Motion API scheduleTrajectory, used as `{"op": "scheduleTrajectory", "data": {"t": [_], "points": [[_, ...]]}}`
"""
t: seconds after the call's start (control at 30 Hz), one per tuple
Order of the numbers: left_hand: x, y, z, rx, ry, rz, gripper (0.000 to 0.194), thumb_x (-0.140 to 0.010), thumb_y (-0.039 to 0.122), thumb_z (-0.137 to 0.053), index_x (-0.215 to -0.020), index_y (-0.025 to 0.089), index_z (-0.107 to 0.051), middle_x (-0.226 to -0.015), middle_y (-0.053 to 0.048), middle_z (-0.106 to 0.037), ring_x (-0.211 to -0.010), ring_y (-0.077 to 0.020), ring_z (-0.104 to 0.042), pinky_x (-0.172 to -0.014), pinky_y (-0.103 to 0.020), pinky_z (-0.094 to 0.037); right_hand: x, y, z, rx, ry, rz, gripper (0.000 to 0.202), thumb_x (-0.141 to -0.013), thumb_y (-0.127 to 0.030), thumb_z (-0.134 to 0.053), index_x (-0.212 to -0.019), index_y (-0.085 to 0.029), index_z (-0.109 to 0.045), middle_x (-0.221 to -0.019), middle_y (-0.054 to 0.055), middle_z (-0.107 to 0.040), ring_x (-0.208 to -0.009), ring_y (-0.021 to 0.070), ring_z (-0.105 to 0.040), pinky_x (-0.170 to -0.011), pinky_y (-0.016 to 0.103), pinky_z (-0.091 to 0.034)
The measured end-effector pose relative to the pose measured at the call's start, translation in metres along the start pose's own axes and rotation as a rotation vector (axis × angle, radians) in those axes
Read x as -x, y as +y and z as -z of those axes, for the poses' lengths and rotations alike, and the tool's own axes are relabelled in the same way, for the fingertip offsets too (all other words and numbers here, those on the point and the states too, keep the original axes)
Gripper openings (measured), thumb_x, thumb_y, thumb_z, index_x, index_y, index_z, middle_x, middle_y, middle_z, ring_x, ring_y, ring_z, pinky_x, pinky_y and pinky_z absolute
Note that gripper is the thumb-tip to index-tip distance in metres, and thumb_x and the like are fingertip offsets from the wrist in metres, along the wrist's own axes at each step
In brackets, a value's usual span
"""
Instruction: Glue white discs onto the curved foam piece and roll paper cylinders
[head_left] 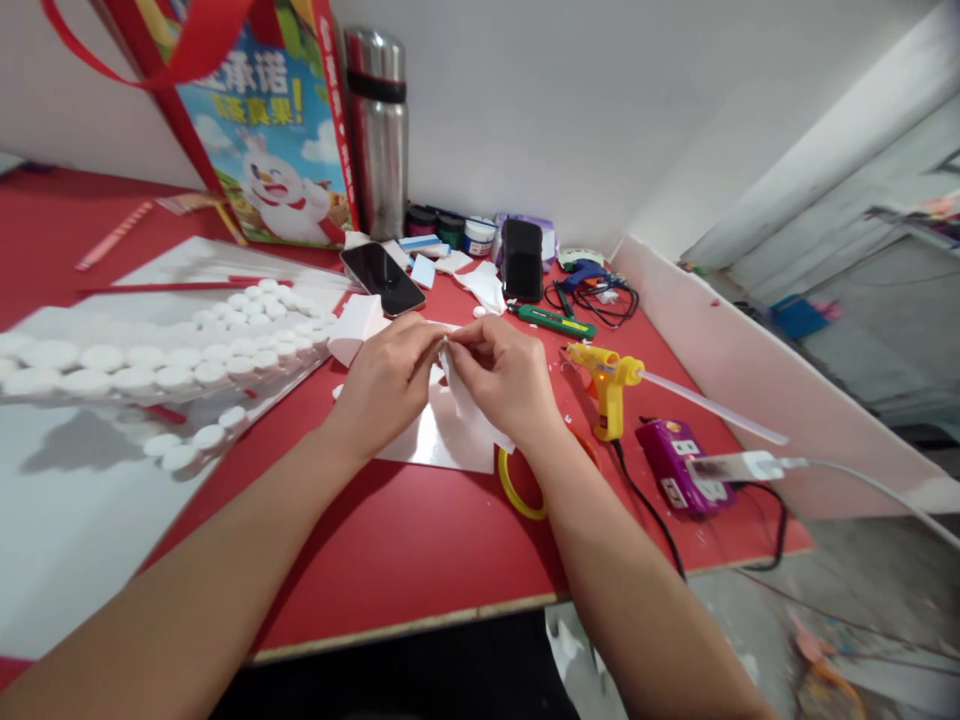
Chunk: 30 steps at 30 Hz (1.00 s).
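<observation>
My left hand (386,375) and my right hand (506,375) meet over the table, fingertips pinched together on a thin white piece of paper (459,395). The paper hangs down beneath my right fingers, and its upper end is mostly hidden between the fingertips. Under both hands lies a glossy white sheet (431,447). A folded white paper piece (355,328) stands by my left knuckles. Beside my right wrist, a yellow ring (516,495) shows, partly covered by the forearm. To the right, a yellow glue gun (609,390) holds a long clear glue stick (712,405).
On the left, rows of white discs (150,370) form a long structure over a white board (82,530). Behind my hands are a phone (384,280), a green cutter (555,321), a steel thermos (384,150) and a red bag (277,150). A purple power socket (675,460) sits right.
</observation>
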<state>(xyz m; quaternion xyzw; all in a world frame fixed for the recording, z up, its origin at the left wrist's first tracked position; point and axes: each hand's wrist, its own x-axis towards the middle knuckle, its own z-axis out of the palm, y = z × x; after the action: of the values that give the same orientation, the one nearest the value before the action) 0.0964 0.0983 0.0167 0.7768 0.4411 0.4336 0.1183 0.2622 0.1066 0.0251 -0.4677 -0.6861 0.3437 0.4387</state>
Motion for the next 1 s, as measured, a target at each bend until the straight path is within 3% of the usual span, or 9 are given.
{"op": "scheduleTrajectory", "data": {"t": [0.07,0.17,0.27,0.4,0.53,0.63,0.77,1.0], "points": [[0.0,-0.001,0.0,0.02,0.034,0.02,0.024,-0.102,0.021,-0.046,-0.106,0.017,-0.07,-0.099,-0.008,-0.07,-0.092,-0.0202,-0.065,-0.083,-0.033,-0.05,-0.002,0.001,-0.002,-0.121,0.006,-0.102,0.02,-0.084,-0.035,-0.076,-0.091,-0.024,-0.06,-0.081,0.003,-0.071,-0.074,0.0195,-0.07,-0.069,0.032,-0.053],[-0.002,-0.003,0.0,0.068,0.042,0.044,0.024,-0.102,0.02,-0.047,-0.105,0.017,-0.071,-0.097,-0.007,-0.07,-0.092,-0.0194,-0.066,-0.082,-0.032,-0.05,-0.006,0.002,-0.004,-0.25,-0.083,-0.243,0.029,-0.077,-0.036,-0.082,-0.088,-0.021,-0.059,-0.076,0.002,-0.071,-0.062,0.0153,-0.066,-0.059,0.028,-0.051],[-0.002,-0.005,-0.001,0.055,0.053,0.007,0.023,-0.1,0.019,-0.049,-0.103,0.017,-0.071,-0.095,-0.006,-0.069,-0.089,-0.0193,-0.065,-0.08,-0.031,-0.05,-0.008,0.002,-0.002,-0.243,-0.114,-0.253,0.023,-0.083,-0.036,-0.076,-0.08,-0.018,-0.062,-0.07,0.001,-0.07,-0.048,0.0082,-0.053,-0.048,0.022,-0.04],[0.0,-0.006,-0.003,-0.02,0.053,-0.067,0.023,-0.099,0.015,-0.048,-0.102,0.016,-0.071,-0.092,-0.007,-0.067,-0.087,-0.0197,-0.064,-0.078,-0.032,-0.049,-0.007,0.001,0.001,-0.13,-0.064,-0.25,0.023,-0.086,-0.033,-0.071,-0.073,-0.017,-0.062,-0.057,-0.002,-0.063,-0.043,0.0067,-0.045,-0.041,0.02,-0.03],[0.0,-0.007,-0.003,-0.031,0.074,-0.064,0.022,-0.1,0.014,-0.048,-0.102,0.015,-0.071,-0.093,-0.007,-0.067,-0.088,-0.0202,-0.064,-0.078,-0.032,-0.049,-0.005,-0.008,0.003,-0.298,-0.088,-0.317,0.019,-0.086,-0.027,-0.073,-0.075,-0.019,-0.06,-0.06,0.0,-0.069,-0.044,0.0096,-0.054,-0.044,0.021,-0.042],[-0.001,-0.008,-0.001,0.027,0.077,-0.034,0.02,-0.1,0.017,-0.052,-0.099,0.015,-0.072,-0.088,-0.005,-0.066,-0.083,-0.0185,-0.063,-0.074,-0.03,-0.048,-0.008,-0.016,0.008,-0.634,-0.208,-0.526,0.023,-0.096,-0.036,-0.063,-0.082,-0.018,-0.062,-0.066,0.005,-0.072,-0.054,0.0174,-0.068,-0.058,0.032,-0.059],[-0.002,-0.007,0.0,0.075,0.049,-0.058,0.022,-0.101,0.017,-0.051,-0.102,0.015,-0.072,-0.093,-0.006,-0.067,-0.087,-0.0182,-0.065,-0.078,-0.03,-0.048,-0.014,-0.016,0.015,-0.868,-0.325,-0.744,0.036,-0.107,-0.032,-0.041,-0.087,-0.014,-0.064,-0.073,0.01,-0.073,-0.064,0.0202,-0.073,-0.067,0.037,-0.064],[-0.003,-0.005,0.0,0.075,0.06,-0.045,0.021,-0.099,0.014,-0.052,-0.099,0.015,-0.073,-0.089,-0.005,-0.066,-0.084,-0.0171,-0.064,-0.076,-0.029,-0.048,-0.01,-0.008,0.013,-0.877,-0.327,-0.632,0.017,-0.099,-0.016,-0.056,-0.087,-0.011,-0.067,-0.072,0.003,-0.067,-0.054,0.01,-0.06,-0.058,0.026,-0.06]]}}
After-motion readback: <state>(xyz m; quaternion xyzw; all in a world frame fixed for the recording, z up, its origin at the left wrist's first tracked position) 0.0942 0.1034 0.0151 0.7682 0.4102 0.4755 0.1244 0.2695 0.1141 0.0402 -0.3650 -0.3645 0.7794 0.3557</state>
